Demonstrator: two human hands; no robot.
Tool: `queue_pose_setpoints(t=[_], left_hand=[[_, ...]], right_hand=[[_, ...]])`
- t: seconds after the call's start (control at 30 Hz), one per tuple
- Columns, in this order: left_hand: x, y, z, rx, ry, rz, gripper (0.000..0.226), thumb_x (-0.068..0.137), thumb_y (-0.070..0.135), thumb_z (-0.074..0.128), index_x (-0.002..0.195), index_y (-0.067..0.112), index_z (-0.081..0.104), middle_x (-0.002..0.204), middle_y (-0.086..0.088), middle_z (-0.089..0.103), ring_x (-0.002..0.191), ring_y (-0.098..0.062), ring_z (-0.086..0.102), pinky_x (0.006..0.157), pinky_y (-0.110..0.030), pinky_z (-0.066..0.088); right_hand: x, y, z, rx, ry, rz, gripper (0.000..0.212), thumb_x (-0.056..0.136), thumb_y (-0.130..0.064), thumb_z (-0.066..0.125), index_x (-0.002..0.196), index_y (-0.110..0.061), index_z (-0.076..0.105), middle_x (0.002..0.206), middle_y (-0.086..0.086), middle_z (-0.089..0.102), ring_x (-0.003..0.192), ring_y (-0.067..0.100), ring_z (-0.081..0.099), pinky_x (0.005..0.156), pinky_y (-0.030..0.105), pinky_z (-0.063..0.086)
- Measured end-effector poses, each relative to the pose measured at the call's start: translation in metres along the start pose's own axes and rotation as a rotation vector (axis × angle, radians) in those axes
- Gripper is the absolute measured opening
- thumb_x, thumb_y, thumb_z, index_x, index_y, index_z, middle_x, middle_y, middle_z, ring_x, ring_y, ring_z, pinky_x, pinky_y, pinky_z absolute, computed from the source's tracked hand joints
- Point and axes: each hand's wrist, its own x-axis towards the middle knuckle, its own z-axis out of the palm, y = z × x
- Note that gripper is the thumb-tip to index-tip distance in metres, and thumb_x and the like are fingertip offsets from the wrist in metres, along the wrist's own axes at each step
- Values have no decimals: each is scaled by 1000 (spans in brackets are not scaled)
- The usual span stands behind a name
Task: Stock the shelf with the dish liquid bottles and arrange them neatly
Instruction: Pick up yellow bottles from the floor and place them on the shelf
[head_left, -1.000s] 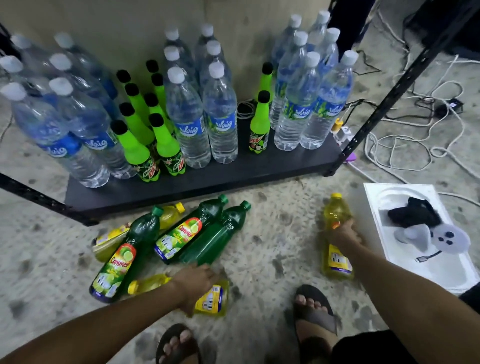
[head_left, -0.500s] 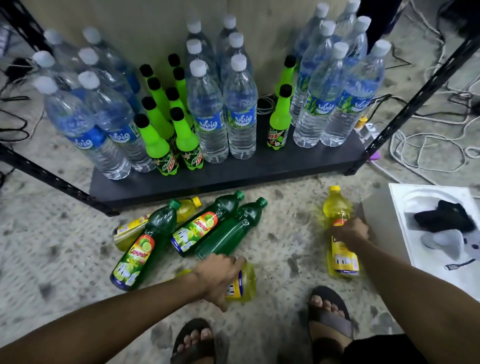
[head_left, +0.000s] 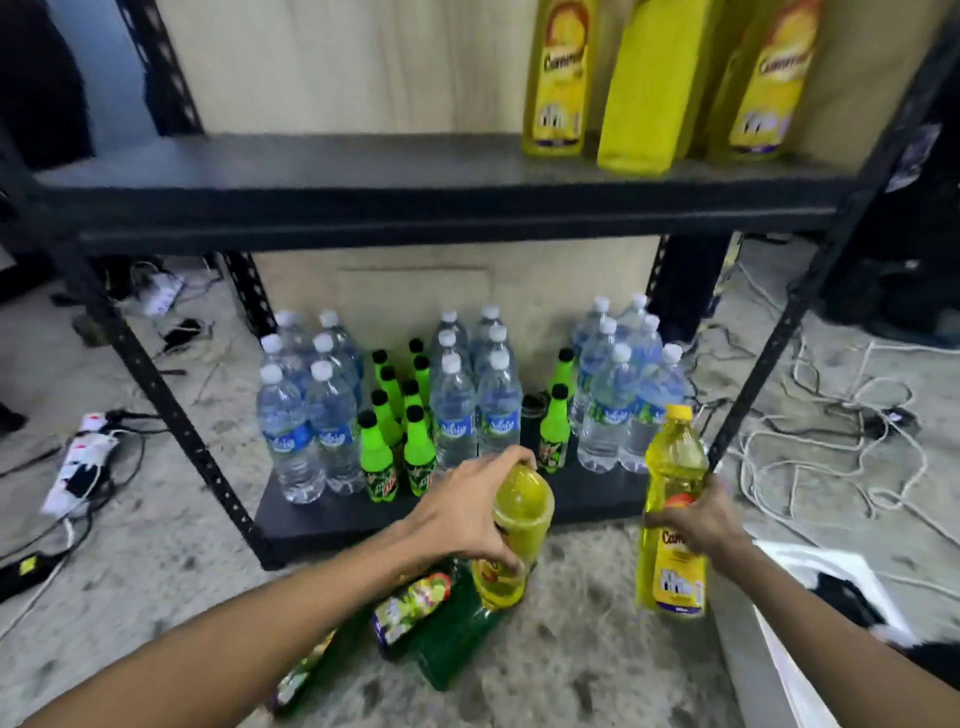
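Upper shelf (head_left: 311, 176): three yellow dish liquid bottles (head_left: 556, 83) stand at its far right.
Right bottle (head_left: 671, 566): near right, lifted upright, cap (head_left: 678, 414) up, long axis vertical. We judge it full, heavy, rigid and slick.
Left bottle (head_left: 522, 509): held above the floor (head_left: 571, 649), foreshortened, neck end towards us.
Left hand (head_left: 462, 514): fingers wrap its shoulder.
Right hand (head_left: 698, 522): fingers curl round the waist, which we think is the surest hold.
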Motion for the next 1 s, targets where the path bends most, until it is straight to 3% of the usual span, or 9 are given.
queue_pose_setpoints(t=[0.13, 0.23, 0.33, 0.47, 0.57, 0.7, 0.83, 0.9, 1.0], left_hand=[[4, 22, -42, 196, 111, 64, 106, 49, 52, 89, 138, 37, 32, 125, 5, 50, 115, -22, 52, 92, -37, 50], [11, 35, -68, 463, 47, 170, 97, 55, 52, 84, 139, 40, 36, 118, 1, 48, 110, -23, 47, 82, -37, 50], [11, 50, -106, 579, 41, 233, 95, 56, 58, 81, 137, 36, 36, 115, 0, 46, 106, -22, 46, 81, -38, 51], [9, 75, -190, 522, 204, 290, 93, 53, 77, 74, 130, 40, 37, 115, 9, 50, 105, -15, 50, 90, -37, 49], [3, 104, -265, 385, 415, 330, 90, 52, 83, 73, 124, 41, 41, 117, 15, 50, 108, -9, 53, 94, -37, 50], [2, 126, -341, 191, 756, 244, 90, 47, 79, 80, 121, 39, 46, 117, 12, 57, 105, -10, 60, 94, -35, 52], [46, 103, -366, -303, 1065, -43, 98, 38, 78, 85, 119, 34, 52, 115, 9, 65, 105, -14, 65, 94, -36, 54], [74, 89, -363, -767, 1079, -137, 107, 26, 73, 91, 118, 31, 56, 114, 4, 70, 103, -17, 69, 90, -42, 58], [118, 71, -353, -1351, 892, -210, 116, 18, 62, 95, 122, 20, 63, 112, -8, 75, 94, -22, 74, 65, -36, 62]], right_hand=[[-17, -32, -25, 55, 17, -67, 66, 45, -13, 98, 83, -22, 45, 77, 8, 66, 62, 25, 62, 49, 29, 45], [-18, -40, -41, 72, 21, -114, 81, 26, -29, 96, 92, -24, 49, 81, 9, 70, 70, 32, 70, 51, 32, 49], [-38, -67, -67, 127, -7, -195, 85, 31, -17, 96, 103, -19, 51, 82, 11, 69, 63, 29, 69, 47, 32, 51], [-67, -132, -105, 197, -52, -341, 77, 48, 5, 94, 108, -14, 49, 84, 6, 67, 63, 22, 67, 42, 26, 50], [-76, -190, -139, 230, -51, -457, 80, 41, -5, 99, 103, -22, 52, 95, 7, 70, 79, 30, 72, 52, 41, 59], [-79, -277, -187, 300, 47, -609, 94, 24, -31, 100, 106, -28, 55, 101, 5, 72, 87, 29, 72, 55, 47, 61], [-64, -357, -217, 363, 226, -697, 102, 37, -32, 101, 124, -21, 49, 115, 2, 66, 105, 25, 66, 86, 48, 59], [-48, -386, -218, 378, 289, -696, 102, 45, -28, 100, 130, -16, 44, 119, 4, 61, 113, 28, 61, 94, 46, 54], [-19, -412, -209, 364, 363, -656, 100, 49, -27, 99, 129, -12, 41, 125, 13, 59, 118, 34, 58, 98, 49, 52]])
